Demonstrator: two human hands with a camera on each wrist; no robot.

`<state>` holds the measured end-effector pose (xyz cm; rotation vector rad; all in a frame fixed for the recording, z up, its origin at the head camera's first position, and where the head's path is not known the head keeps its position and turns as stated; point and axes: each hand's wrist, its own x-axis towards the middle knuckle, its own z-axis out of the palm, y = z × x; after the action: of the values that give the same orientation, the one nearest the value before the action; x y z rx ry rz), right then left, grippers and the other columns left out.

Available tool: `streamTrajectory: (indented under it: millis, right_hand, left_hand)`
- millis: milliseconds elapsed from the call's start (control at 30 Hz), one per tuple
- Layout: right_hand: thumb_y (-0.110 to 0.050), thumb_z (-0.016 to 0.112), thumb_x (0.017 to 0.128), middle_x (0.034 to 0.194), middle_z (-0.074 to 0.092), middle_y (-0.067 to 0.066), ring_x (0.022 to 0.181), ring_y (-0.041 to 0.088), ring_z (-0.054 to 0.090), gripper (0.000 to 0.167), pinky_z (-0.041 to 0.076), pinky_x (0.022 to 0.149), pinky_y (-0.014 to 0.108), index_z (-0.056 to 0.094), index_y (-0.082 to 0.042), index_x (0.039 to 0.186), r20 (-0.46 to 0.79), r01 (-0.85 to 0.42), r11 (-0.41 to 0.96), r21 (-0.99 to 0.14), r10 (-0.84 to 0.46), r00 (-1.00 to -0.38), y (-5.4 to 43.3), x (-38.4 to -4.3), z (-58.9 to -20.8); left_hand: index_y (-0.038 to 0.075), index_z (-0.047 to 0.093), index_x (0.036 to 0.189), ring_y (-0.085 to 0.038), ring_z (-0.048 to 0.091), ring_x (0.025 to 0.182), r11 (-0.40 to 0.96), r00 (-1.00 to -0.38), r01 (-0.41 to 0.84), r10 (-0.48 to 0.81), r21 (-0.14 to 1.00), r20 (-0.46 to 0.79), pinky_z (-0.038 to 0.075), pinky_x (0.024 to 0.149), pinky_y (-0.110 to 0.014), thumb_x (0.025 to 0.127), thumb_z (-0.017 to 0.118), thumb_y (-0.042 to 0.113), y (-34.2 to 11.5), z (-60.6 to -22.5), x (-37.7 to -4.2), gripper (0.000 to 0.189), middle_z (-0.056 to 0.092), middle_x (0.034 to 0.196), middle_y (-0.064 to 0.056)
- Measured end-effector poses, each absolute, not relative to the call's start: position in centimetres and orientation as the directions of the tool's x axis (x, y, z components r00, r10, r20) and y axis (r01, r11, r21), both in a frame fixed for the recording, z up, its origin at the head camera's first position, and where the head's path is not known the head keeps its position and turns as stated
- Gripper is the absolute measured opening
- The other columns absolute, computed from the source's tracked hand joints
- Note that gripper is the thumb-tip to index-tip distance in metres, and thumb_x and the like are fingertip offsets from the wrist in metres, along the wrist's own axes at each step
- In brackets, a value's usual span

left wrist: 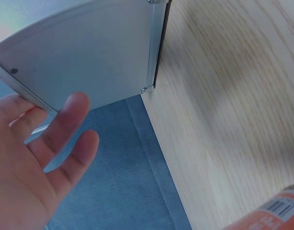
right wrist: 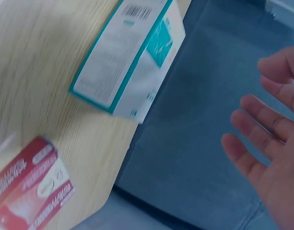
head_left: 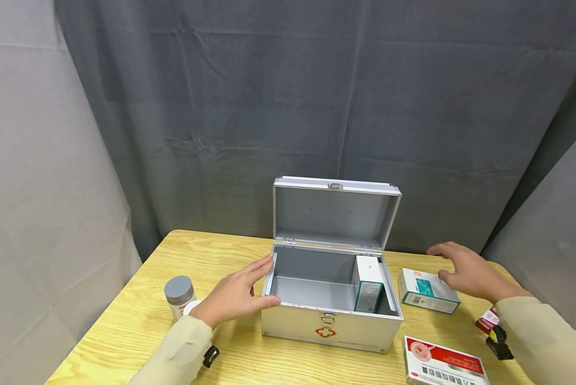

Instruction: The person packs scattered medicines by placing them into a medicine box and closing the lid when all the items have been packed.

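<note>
Aluminium first-aid case (head_left: 292, 323) bore a red cross (head_left: 325, 332), lettering (head_left: 365, 343) illegible, left hand (head_left: 235, 297) touched case, fingers spread, teal-and-white carton (head_left: 429, 300) outside showed barcode (right wrist: 137, 11), right hand (head_left: 475, 272) hovered nearby, fingers apart

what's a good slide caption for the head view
Left hand at an open metal case with one carton inside; empty right hand near a white box on the table.

Head view forward, down; wrist views close; head, left share case (head_left: 297, 323).
</note>
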<state>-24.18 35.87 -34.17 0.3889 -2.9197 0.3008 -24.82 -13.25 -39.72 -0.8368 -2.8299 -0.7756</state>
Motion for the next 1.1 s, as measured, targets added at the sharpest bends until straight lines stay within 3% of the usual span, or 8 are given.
streamTrajectory:
  millis: [267,733,1100]
  right_hand:
    - [-0.011,0.065,0.082,0.125,0.059,0.031,0.109,0.048,0.057,0.044,0.048,0.086,0.067,0.061,0.003,0.124,0.165,-0.247,0.953,-0.177,-0.218,-0.962,37.6,-24.5,-34.2]
    - [-0.02,0.07,0.083,0.128,0.052,0.042,0.11,0.059,0.054,0.062,0.049,0.082,0.068,0.049,0.013,0.132,0.014,-0.148,0.961,-0.235,-0.149,-0.989,40.6,-24.8,-37.1]
    - [-0.019,0.077,0.073,0.131,0.046,0.045,0.117,0.063,0.045,0.081,0.041,0.09,0.074,0.041,0.013,0.138,-0.016,-0.141,0.964,-0.225,-0.149,-0.989,41.0,-25.1,-39.5]
  left_hand:
    - [0.026,0.037,0.154,0.002,0.047,0.059,0.722,-0.845,0.533,0.485,0.441,0.226,0.04,0.06,-0.02,0.083,0.061,0.07,-13.4,-39.7,-24.8,0.087,0.03,0.163,0.015]
    - [0.025,0.039,0.153,0.003,0.048,0.06,0.723,-0.844,0.535,0.486,0.438,0.228,0.04,0.06,-0.019,0.083,0.063,0.068,-13.2,-39.6,-24.7,0.086,0.032,0.162,0.015]
    - [0.026,0.037,0.154,0.003,0.047,0.06,0.725,-0.843,0.535,0.486,0.433,0.228,0.04,0.061,-0.019,0.083,0.062,0.069,-13.3,-39.7,-24.9,0.086,0.03,0.163,0.015]
